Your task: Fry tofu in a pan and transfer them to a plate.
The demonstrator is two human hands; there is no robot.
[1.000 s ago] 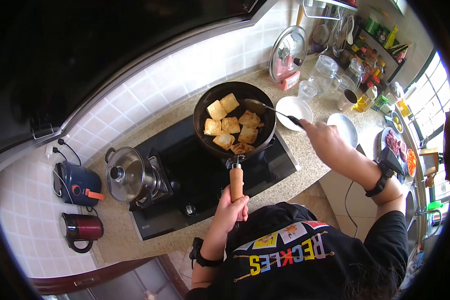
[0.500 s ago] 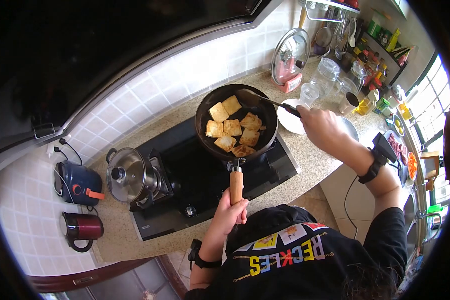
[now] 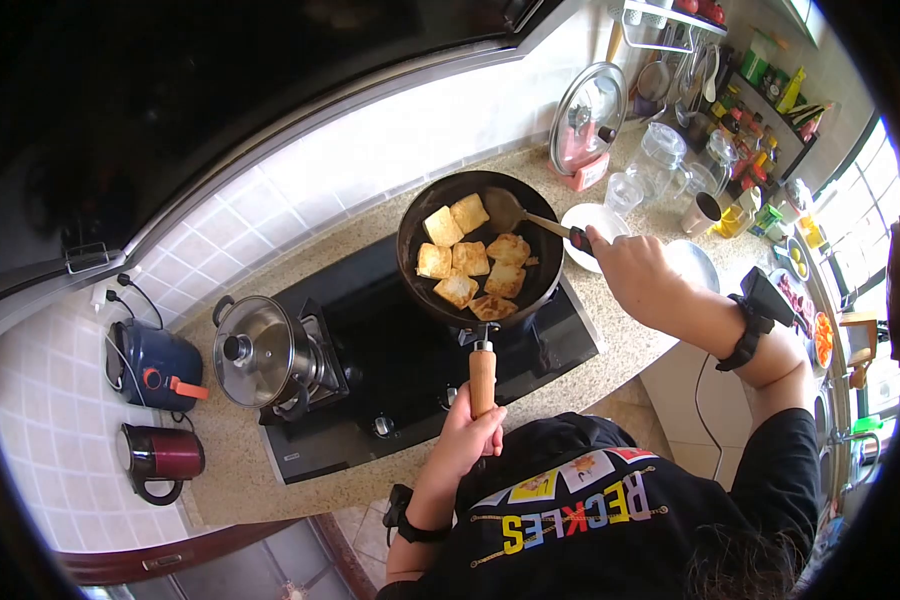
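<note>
My left hand (image 3: 472,432) is wrapped round the wooden handle of a dark frying pan (image 3: 422,297) over the right side of the cooktop. Several golden-brown square slices, which look like fried tofu (image 3: 470,259), lie spread in the pan. With my right hand (image 3: 638,272) I grip the black handle of a metal spatula (image 3: 506,210). Its blade is inside the pan at the upper right, beside the slices, with nothing visible on it. A white plate (image 3: 592,222) stands just right of the pan, partly below the spatula's handle.
A lidded pot (image 3: 260,350) sits on the left burner of the black cooktop (image 3: 390,370). Left of it are a blue appliance (image 3: 150,362) and a red kettle (image 3: 175,452). A glass lid (image 3: 588,118) leans at the wall; jugs (image 3: 660,150) and bottles crowd the right counter.
The pan has shifted slightly right in view. The spatula's blade has turned so its broad face shows, and my right hand has moved a little down. Both hands keep their grips.
</note>
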